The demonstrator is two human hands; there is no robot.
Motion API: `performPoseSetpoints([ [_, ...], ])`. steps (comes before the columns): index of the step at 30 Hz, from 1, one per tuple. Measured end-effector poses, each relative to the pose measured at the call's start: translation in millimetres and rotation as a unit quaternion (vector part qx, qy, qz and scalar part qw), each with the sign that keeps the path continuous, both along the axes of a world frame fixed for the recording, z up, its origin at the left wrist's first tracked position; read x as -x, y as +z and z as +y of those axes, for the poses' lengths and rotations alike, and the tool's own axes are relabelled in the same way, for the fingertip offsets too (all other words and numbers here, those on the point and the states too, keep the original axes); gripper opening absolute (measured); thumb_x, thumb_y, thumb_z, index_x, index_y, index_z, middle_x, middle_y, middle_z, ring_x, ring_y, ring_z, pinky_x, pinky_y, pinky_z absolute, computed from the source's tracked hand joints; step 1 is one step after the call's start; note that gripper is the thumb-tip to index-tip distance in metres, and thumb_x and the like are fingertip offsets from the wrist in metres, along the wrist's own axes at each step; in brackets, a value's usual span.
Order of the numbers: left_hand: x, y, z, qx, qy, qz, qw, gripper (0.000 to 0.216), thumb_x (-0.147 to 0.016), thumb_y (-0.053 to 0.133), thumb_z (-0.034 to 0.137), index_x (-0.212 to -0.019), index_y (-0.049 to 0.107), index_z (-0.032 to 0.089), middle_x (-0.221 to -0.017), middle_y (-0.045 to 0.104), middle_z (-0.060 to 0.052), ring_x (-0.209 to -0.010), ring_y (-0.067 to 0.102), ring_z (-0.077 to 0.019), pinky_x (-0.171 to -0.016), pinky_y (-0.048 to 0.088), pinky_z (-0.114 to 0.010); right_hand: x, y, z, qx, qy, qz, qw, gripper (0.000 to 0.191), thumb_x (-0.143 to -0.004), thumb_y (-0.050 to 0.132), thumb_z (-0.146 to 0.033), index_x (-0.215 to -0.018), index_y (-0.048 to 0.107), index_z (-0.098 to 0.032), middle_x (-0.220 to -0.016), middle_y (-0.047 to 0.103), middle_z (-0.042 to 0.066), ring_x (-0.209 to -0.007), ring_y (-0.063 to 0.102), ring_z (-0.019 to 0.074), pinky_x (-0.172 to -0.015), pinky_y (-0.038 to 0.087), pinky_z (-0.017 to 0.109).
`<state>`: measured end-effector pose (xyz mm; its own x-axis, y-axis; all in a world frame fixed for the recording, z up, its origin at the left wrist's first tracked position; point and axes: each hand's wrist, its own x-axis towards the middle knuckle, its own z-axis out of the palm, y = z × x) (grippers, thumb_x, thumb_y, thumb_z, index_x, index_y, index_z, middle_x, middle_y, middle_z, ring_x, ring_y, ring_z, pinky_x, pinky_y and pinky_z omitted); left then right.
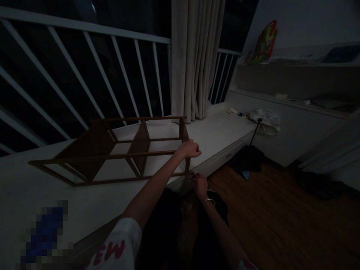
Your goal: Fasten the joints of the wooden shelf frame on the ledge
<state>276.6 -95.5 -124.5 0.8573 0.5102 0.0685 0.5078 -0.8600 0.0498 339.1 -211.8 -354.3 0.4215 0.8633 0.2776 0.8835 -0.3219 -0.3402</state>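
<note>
A brown wooden shelf rack (112,150) lies on its side on a low white platform (219,135) by the window. My left hand (189,148) is closed around the upper corner of the rack's right end. My right hand (199,184) is lower down, with its fingers pinched at the rack's bottom right corner, just past the platform's edge. A bracelet shows on my right wrist. What the right fingers pinch is too dark to make out.
White window bars (84,75) and a pale curtain (194,56) stand behind the rack. A white bag (266,119) lies on the platform at the right, dark cloth (247,157) on the wooden floor (281,213) below. Wall shelves (295,63) hold a colourful item.
</note>
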Motion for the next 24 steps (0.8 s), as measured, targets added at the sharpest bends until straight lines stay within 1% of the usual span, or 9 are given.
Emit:
performPoseSetpoints([
  [3,-0.6,0.2,-0.4,0.002,0.003,0.003,1.0,0.038,-0.076,0.041,0.044,-0.09,0.067,0.02,-0.091,0.06,-0.011,-0.093,0.056,-0.0221,-0.075,0.045,-0.03,2.6,0.0,1.6,0.014,0.012,0.011,1.0,0.024,-0.087,0.041,-0.031,-0.091,0.061,-0.02,-0.092,0.06,0.009,-0.089,0.053,0.0182,-0.078,0.033,0.027],
  [6,-1.8,-1.2,0.6,0.006,0.005,0.006,1.0,0.038,-0.076,0.041,0.044,-0.091,0.067,0.02,-0.092,0.061,-0.011,-0.091,0.057,-0.0216,-0.074,0.045,-0.03,5.0,-3.6,3.8,0.021,0.025,0.033,0.999,0.022,-0.086,0.043,-0.029,-0.091,0.062,-0.02,-0.091,0.062,0.009,-0.085,0.056,0.0175,-0.073,0.036,0.025],
  [10,-2.6,-3.0,2.7,-0.002,-0.005,0.003,1.0,0.038,-0.076,0.041,0.045,-0.091,0.066,0.021,-0.088,0.061,-0.01,-0.094,0.056,-0.0222,-0.074,0.044,-0.03,6.2,-13.2,8.6,-0.003,0.033,0.112,0.993,0.025,-0.086,0.041,-0.028,-0.097,0.062,-0.02,-0.094,0.064,0.008,-0.085,0.059,0.0171,-0.07,0.038,0.023],
  [13,-2.4,-2.6,3.1,-0.004,-0.011,0.003,1.0,0.037,-0.076,0.041,0.043,-0.09,0.067,0.02,-0.086,0.061,-0.01,-0.095,0.055,-0.0223,-0.074,0.045,-0.03,4.2,-22.3,14.7,-0.035,0.04,0.195,0.979,0.027,-0.085,0.042,-0.031,-0.094,0.064,-0.018,-0.09,0.066,0.009,-0.082,0.061,0.0181,-0.071,0.04,0.024],
  [16,-2.1,-1.6,2.7,-0.003,-0.01,0.007,1.0,0.037,-0.077,0.041,0.043,-0.089,0.067,0.02,-0.084,0.061,-0.01,-0.095,0.055,-0.0228,-0.074,0.045,-0.03,-0.3,-33.0,22.5,-0.063,0.045,0.305,0.949,0.031,-0.081,0.045,-0.037,-0.084,0.067,-0.015,-0.08,0.068,0.009,-0.074,0.062,0.0188,-0.067,0.043,0.025],
  [19,-2.1,-1.9,2.7,0.003,-0.007,0.007,1.0,0.036,-0.076,0.041,0.044,-0.089,0.067,0.02,-0.086,0.06,-0.01,-0.095,0.055,-0.0223,-0.075,0.044,-0.03,-4.2,-44.4,30.1,-0.088,0.049,0.448,0.888,0.035,-0.073,0.051,-0.045,-0.071,0.066,-0.014,-0.069,0.066,0.007,-0.065,0.059,0.0181,-0.062,0.043,0.026],
  [21,-2.3,-2.8,3.2,0.007,-0.004,0.006,1.0,0.036,-0.076,0.041,0.044,-0.09,0.066,0.02,-0.088,0.06,-0.01,-0.094,0.056,-0.022,-0.075,0.044,-0.03,-4.7,-50.6,33.7,-0.095,0.045,0.513,0.852,0.038,-0.068,0.053,-0.049,-0.069,0.065,-0.013,-0.065,0.065,0.006,-0.06,0.057,0.0168,-0.058,0.043,0.026],
  [22,-2.5,-3.2,3.5,0.007,-0.003,0.005,1.0,0.037,-0.076,0.041,0.044,-0.09,0.066,0.02,-0.089,0.06,-0.01,-0.093,0.056,-0.022,-0.075,0.044,-0.03,-4.3,-52.8,34.8,-0.096,0.042,0.531,0.841,0.04,-0.067,0.053,-0.05,-0.07,0.065,-0.012,-0.064,0.065,0.006,-0.058,0.056,0.0161,-0.057,0.043,0.026],
  [24,-2.9,-3.8,4.0,0.006,0.0,0.005,1.0,0.037,-0.077,0.041,0.044,-0.09,0.066,0.02,-0.089,0.06,-0.01,-0.093,0.056,-0.0223,-0.075,0.044,-0.03,-2.7,-55.0,35.8,-0.095,0.038,0.544,0.833,0.043,-0.067,0.051,-0.051,-0.072,0.065,-0.011,-0.065,0.065,0.007,-0.056,0.055,0.0146,-0.055,0.043,0.026],
])
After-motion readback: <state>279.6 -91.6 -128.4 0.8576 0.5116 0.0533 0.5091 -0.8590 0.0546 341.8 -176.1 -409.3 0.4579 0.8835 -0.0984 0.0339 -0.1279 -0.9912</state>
